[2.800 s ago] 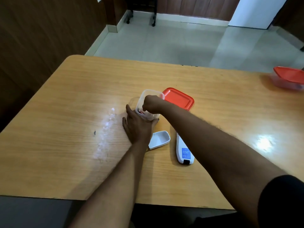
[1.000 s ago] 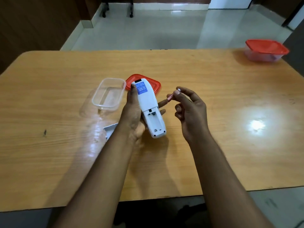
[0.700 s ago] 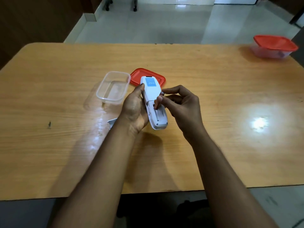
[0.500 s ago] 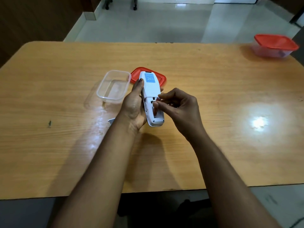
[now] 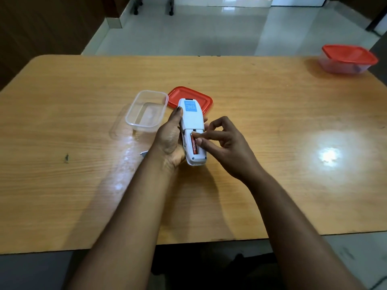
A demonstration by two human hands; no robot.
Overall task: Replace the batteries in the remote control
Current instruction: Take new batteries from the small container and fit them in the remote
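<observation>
My left hand [image 5: 170, 139] grips a white remote control [image 5: 192, 120] back side up, just above the wooden table [image 5: 272, 126]. Its battery bay at the near end is uncovered. A red battery [image 5: 194, 145] lies in the bay. My right hand [image 5: 226, 143] rests its thumb and forefinger tips on the top end of that battery, the other fingers curled. A sliver of the white battery cover [image 5: 144, 153] shows on the table under my left wrist.
A clear plastic box [image 5: 146, 110] stands without its lid left of the remote, its red lid [image 5: 201, 96] lying behind the remote. A second box with a red lid [image 5: 347, 58] sits at the far right corner. Tiled floor lies beyond the table.
My right hand took a battery from the clear box, my left hand lifted the remote, and the battery went into the bay; my right fingertips now press on it.
</observation>
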